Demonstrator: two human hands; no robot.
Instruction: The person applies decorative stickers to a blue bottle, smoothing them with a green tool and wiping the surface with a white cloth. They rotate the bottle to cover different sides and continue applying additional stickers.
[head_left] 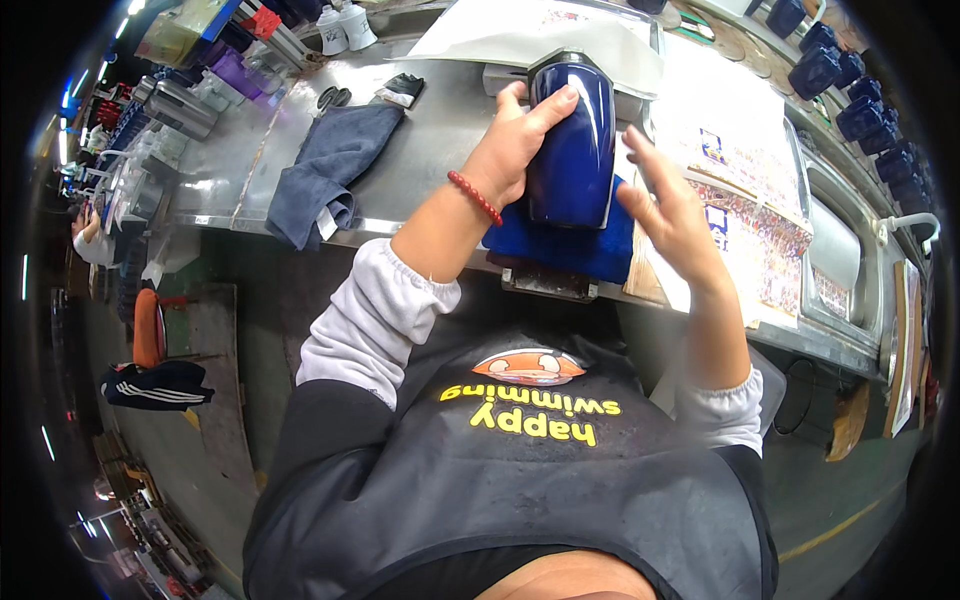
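A glossy dark blue tapered container (572, 150) with a dark angular far end lies over a folded blue cloth (610, 245) at the workbench's near edge. My left hand (512, 140) holds it from the left side, thumb laid across its upper face and fingers partly hidden. A red bead bracelet circles that wrist. Just off the container's right side is my right hand (668, 210), open with its fingers spread and nothing in them. Under the cloth, a metal block (548, 284) shows at the bench edge.
Left on the metal bench (440, 130) lie a grey-blue cloth (335, 165) and black scissors (332, 98). White sheets (540, 35) cover the far side. A printed sheet (745, 240) lies right, beside a metal basin (840, 250). Several dark blue containers (865, 105) line the far right.
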